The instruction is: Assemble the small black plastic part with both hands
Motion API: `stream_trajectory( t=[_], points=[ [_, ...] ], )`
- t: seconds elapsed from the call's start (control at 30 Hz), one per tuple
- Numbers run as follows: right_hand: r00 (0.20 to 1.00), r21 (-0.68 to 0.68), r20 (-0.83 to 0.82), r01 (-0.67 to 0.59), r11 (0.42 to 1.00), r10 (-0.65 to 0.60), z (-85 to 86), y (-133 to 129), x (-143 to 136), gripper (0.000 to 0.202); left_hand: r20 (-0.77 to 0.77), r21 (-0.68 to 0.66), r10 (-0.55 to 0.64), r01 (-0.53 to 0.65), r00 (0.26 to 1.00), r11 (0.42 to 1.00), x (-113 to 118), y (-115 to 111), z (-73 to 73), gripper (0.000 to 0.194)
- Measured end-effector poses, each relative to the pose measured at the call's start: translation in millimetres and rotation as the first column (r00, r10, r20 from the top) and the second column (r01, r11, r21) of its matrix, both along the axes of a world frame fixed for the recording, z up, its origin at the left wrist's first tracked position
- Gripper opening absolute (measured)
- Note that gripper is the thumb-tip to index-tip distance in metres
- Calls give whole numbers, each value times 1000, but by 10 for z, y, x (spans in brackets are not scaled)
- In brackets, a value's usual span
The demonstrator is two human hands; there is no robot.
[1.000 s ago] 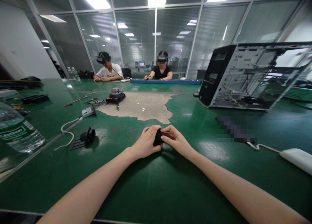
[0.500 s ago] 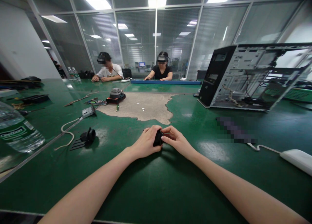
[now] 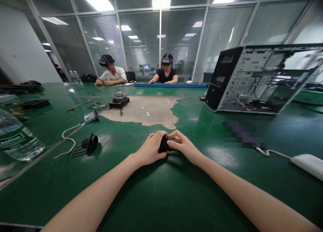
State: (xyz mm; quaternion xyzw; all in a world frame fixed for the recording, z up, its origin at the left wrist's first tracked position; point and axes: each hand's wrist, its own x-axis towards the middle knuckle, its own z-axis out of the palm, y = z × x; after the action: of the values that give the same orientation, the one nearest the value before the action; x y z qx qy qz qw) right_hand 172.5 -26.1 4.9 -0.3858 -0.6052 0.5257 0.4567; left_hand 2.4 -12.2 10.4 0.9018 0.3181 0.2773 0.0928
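Just above the green tabletop, my left hand (image 3: 150,148) is wrapped round a small black object (image 3: 163,144). Its kind is hard to make out, as the fingers cover most of it. From the right, my right hand (image 3: 182,144) pinches the object's right end between thumb and fingers. Off to the left lies a black plastic part (image 3: 88,144) with a round ring and several long prongs. Beyond my hands a worn brown patch (image 3: 156,107) shows on the table.
A water bottle (image 3: 17,136) stands at the left, near a white cable (image 3: 66,136) and a metal bracket (image 3: 91,117). An opened computer case (image 3: 227,80) stands at the right, behind a white power strip (image 3: 308,166). Two people (image 3: 112,72) sit across the table.
The view has shifted very slightly. Both hands keep their hold on the black object, with hardly any visible movement.
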Motion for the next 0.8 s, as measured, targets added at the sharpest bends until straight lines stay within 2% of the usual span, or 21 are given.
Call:
stream_trajectory(
  t=[0.17,0.37,0.5,0.67,0.8],
  points=[
    [998,-16,65,19,1000,-18,-42,53,8,28,-2,-2,5,-5,1000,1000,2,3,5,54],
    [992,14,-31,-119,993,120,27,6,33,30,-1,1,9,-9,1000,1000,4,11,-4,52],
    [998,26,-33,-51,998,52,12,13,9,20,-10,6,7,-7,1000,1000,7,10,2,52],
    [998,-3,56,33,999,-33,-36,57,-4,27,-7,2,8,-8,1000,1000,8,5,10,52],
    [998,2,28,-54,999,54,-23,46,24,30,-9,-1,6,-6,1000,1000,7,10,3,53]
  ],
)
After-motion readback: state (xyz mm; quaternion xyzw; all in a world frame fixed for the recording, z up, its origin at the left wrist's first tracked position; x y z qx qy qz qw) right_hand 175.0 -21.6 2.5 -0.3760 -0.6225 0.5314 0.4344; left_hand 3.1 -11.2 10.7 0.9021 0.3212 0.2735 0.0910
